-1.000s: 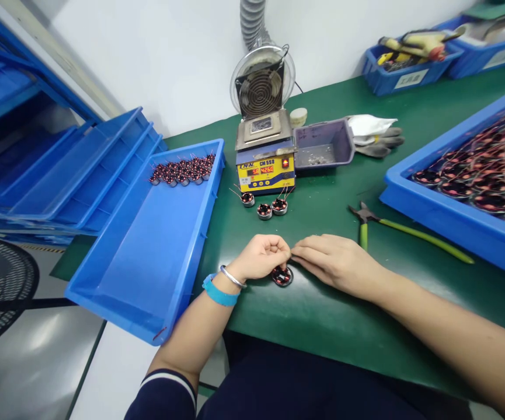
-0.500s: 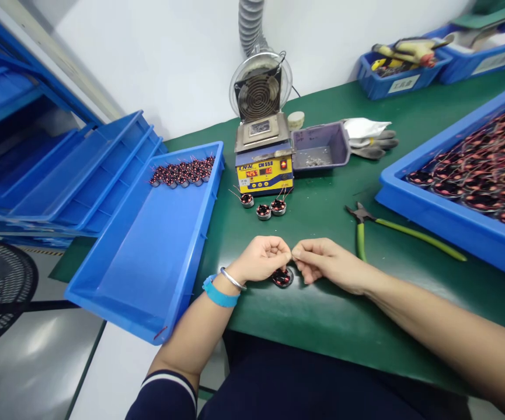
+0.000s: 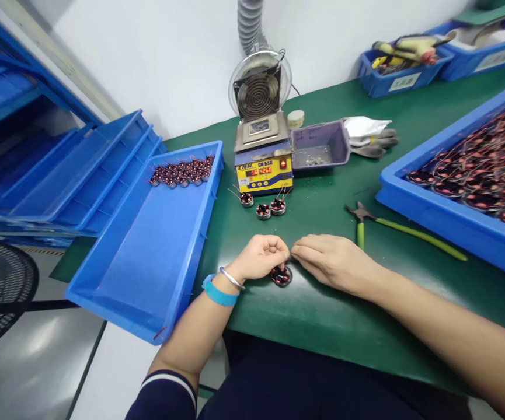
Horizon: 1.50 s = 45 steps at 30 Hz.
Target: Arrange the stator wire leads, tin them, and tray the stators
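Note:
A small round copper-wound coil (image 3: 281, 276) lies on the green bench near its front edge. My left hand (image 3: 260, 258) is curled over its left side, fingertips pinching at the coil's top. My right hand (image 3: 333, 262) reaches in from the right, its fingertips meeting the left hand's just above the coil, apparently on a thin wire lead. Three more coils (image 3: 263, 207) with upright leads stand in front of the yellow solder pot (image 3: 264, 157).
A long blue tray (image 3: 147, 256) on the left holds a row of coils (image 3: 182, 171) at its far end. A large blue bin of coils (image 3: 475, 175) sits right. Green-handled cutters (image 3: 392, 230), a purple box (image 3: 320, 147), grey gloves (image 3: 372, 140) and a fume fan (image 3: 260, 86) are behind.
My right hand's fingers curled in half a second ago and now lie flatter again, still at the coil. The left hand and the coil have stayed in place.

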Motion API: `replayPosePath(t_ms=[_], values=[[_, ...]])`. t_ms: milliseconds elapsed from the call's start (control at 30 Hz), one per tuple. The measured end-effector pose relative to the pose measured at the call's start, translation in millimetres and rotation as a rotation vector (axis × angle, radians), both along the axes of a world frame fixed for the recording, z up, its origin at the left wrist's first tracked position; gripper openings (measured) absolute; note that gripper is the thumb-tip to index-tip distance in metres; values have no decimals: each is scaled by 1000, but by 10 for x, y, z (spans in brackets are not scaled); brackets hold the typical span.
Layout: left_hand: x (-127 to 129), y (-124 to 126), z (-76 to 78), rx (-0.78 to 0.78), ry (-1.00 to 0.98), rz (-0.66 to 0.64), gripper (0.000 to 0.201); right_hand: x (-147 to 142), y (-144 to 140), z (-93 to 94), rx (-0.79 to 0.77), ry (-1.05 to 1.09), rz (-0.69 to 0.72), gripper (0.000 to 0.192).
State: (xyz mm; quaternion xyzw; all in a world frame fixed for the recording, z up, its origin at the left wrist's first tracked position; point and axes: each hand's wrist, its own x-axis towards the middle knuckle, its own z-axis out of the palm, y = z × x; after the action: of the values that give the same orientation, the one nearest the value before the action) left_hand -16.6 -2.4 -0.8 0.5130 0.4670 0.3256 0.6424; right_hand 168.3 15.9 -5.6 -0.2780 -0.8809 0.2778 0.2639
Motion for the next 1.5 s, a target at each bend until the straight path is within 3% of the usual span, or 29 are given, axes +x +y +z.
replayPosePath(t_ms=[100,167,233,333,400,500,567,633,733,833,1000,1133,1200,1267,1333,1500], values=[[5,-5,0,12,5,-11,25,-59,-34,-28,-515,97,-39,36],[8,-4,-2,10,6,-17,25,-56,-41,-37,-645,95,-20,36],[9,0,-9,-1,5,-12,22,-21,-35,-32,-496,66,-32,29],[8,7,-17,-18,-6,-6,19,32,-20,-17,34,-7,-38,21],[6,10,-17,-28,-12,-6,18,37,-12,-13,307,-64,6,26],[7,12,-8,-39,-13,-6,17,29,20,-16,468,-134,57,32],[12,10,0,-46,-12,-11,16,55,68,-18,459,-182,31,32],[21,6,3,-56,-8,2,15,111,126,-15,364,-196,-94,29],[52,-4,-7,-59,4,88,18,164,154,-2,33,-89,-218,24],[102,-11,-32,-35,-29,203,25,69,57,-2,-177,-15,-145,25],[130,19,-40,12,-243,509,36,-162,-110,-57,-123,-31,-151,16],[-12,109,38,107,-435,880,32,-142,-79,-101,-117,28,-129,17],[-101,151,80,122,-468,974,28,-111,-57,-115,-107,47,-117,23],[-160,170,101,85,-421,958,26,-92,-47,-120,-102,55,-110,26],[-177,161,98,16,-304,847,29,-86,-45,-113,-109,55,-99,23],[-108,71,19,-52,-35,276,35,-87,-55,-60,-170,60,-58,21]])
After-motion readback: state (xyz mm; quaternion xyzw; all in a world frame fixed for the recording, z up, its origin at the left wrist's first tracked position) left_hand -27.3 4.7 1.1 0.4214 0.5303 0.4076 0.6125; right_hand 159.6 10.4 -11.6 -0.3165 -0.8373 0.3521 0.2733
